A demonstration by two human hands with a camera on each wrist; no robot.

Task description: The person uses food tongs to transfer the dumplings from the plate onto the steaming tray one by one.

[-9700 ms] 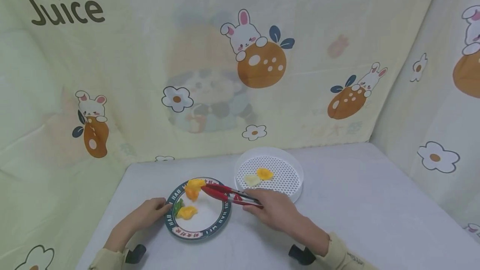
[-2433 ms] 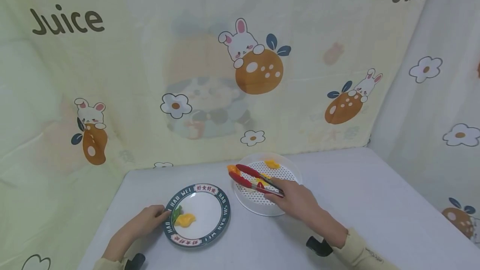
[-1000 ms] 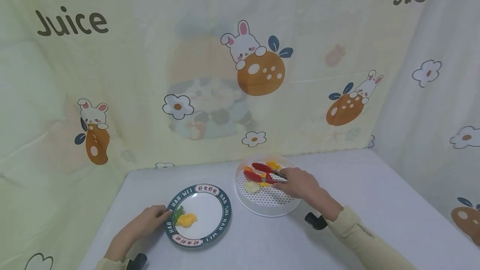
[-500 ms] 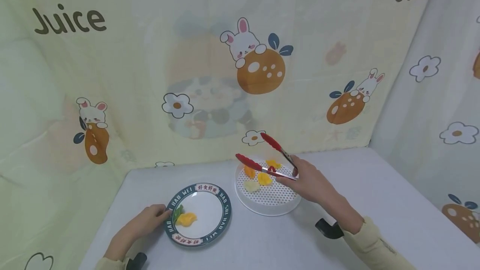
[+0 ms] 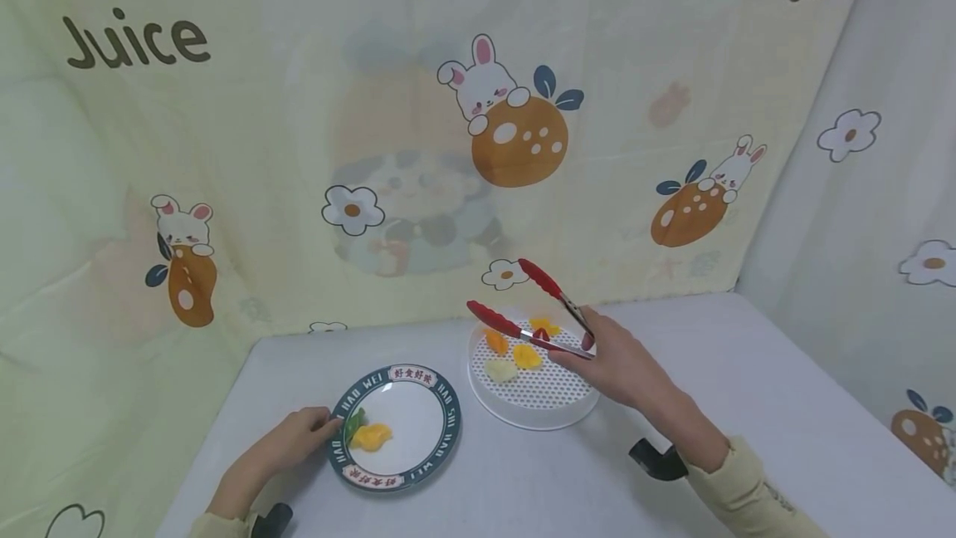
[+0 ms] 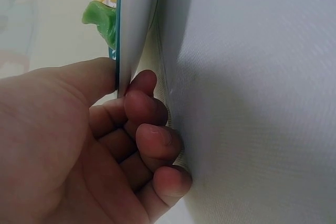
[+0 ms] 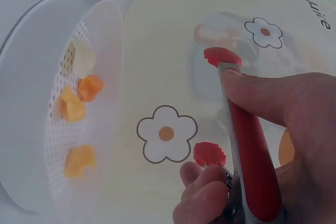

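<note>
Right hand [image 5: 621,362] grips tongs [image 5: 499,321], partly hiding strainer [image 5: 532,417]; left hand [image 5: 300,432] pinches plate [image 5: 411,430] near green piece [image 5: 354,423].

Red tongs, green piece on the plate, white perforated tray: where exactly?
Red tongs [image 5: 504,323], head view: red tip of the lower arm.
Green piece [image 6: 103,19], left wrist view: near its middle.
White perforated tray [image 5: 534,418], head view: front wall.

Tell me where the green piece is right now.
In the head view, the green piece lies at the left side of the plate, beside a yellow piece and near the left hand.
</note>
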